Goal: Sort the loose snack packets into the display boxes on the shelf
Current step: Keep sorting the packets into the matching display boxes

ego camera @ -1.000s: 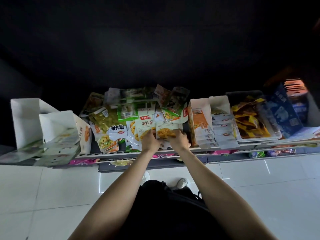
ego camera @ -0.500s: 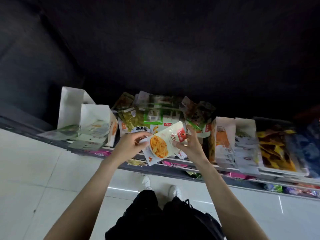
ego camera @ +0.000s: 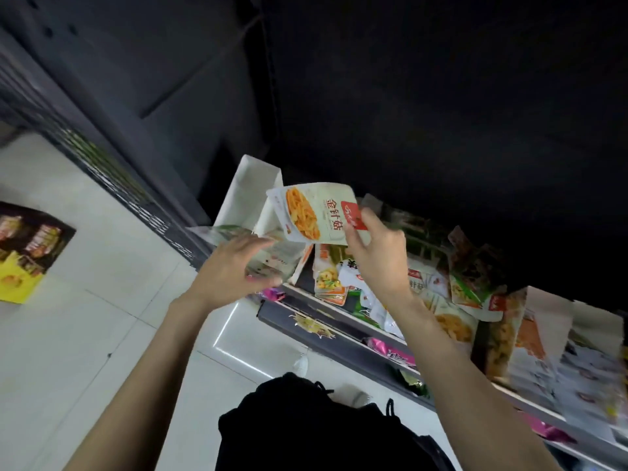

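The shelf (ego camera: pixel 339 312) runs diagonally, its left end bearing white boxes (ego camera: pixel 249 195), with loose packets (ego camera: pixel 438 294) heaped along the middle. Pale floor (ego camera: pixel 85 334) lies before its front edge. The right hand (ego camera: pixel 375 260) pinches a packet (ego camera: pixel 316 212) above the left-end boxes. The left hand (ego camera: pixel 234 266), fingers spread, hovers beside them.
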### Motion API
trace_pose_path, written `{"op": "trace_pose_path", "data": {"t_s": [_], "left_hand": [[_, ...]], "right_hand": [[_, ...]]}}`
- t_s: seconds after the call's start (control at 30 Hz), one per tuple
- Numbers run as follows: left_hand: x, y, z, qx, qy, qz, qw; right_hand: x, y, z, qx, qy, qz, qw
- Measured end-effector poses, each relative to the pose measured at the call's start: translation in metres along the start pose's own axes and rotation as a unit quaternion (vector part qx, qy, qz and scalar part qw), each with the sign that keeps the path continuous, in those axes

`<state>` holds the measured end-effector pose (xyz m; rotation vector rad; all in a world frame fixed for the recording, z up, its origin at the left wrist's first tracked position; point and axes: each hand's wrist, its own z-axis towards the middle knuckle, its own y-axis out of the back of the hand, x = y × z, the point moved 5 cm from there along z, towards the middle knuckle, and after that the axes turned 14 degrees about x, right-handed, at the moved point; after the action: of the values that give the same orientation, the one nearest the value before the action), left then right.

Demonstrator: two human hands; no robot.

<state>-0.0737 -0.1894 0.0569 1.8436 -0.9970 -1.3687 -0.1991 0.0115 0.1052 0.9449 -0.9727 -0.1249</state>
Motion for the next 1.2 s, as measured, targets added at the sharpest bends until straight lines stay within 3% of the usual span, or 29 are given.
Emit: {"op": "trace_pose_path", "data": {"t_s": [0.1, 0.2, 0.27, 0.33, 0.53, 0.6, 0.7, 0.8, 0.87, 1.0, 1.1, 1.2], "left_hand": [[0.021, -0.01, 0.001, 0.089, -0.02, 0.103, 0.991], [0.036, -0.009, 0.008, 0.056, -0.046, 0.142, 0.987], [0.042, -0.006, 0.011, 0.018, -0.063, 0.151, 0.986], [0.045, -0.004, 0.012, 0.012, -0.071, 0.139, 0.988], [0.049, -0.002, 0.01, -0.005, -0.122, 0.073, 0.99], [0.043, 0.004, 0.005, -0.052, -0.143, 0.038, 0.988], [0.024, 0.014, -0.003, -0.14, -0.156, -0.034, 0.977], [-0.01, 0.011, 0.0, -0.187, -0.178, -0.091, 0.962], [-0.035, -0.004, 0.011, -0.156, -0.196, -0.108, 0.962], [-0.074, -0.063, 0.048, 0.014, -0.159, -0.152, 0.975], [-0.095, -0.114, 0.078, 0.129, -0.088, -0.173, 0.972], [-0.114, -0.157, 0.098, 0.213, -0.003, -0.197, 0.957]], "right_hand": [[0.021, -0.038, 0.027, 0.02, 0.038, -0.15, 0.988], [0.04, -0.073, 0.046, 0.079, 0.044, -0.284, 0.955], [0.051, -0.097, 0.055, 0.161, 0.037, -0.348, 0.923], [0.052, -0.123, 0.056, 0.27, 0.008, -0.368, 0.89], [0.036, -0.158, 0.034, 0.354, -0.023, -0.337, 0.872], [0.032, -0.151, 0.028, 0.325, -0.03, -0.285, 0.901], [0.021, -0.12, 0.008, 0.165, -0.048, -0.143, 0.975], [-0.017, -0.089, -0.034, 0.041, -0.121, -0.082, 0.988], [-0.05, -0.072, -0.069, -0.015, -0.192, -0.072, 0.979], [-0.122, -0.046, -0.134, -0.053, -0.364, -0.079, 0.926], [-0.168, -0.044, -0.159, 0.051, -0.464, -0.081, 0.881], [-0.186, -0.054, -0.17, 0.176, -0.482, -0.053, 0.857]]}}
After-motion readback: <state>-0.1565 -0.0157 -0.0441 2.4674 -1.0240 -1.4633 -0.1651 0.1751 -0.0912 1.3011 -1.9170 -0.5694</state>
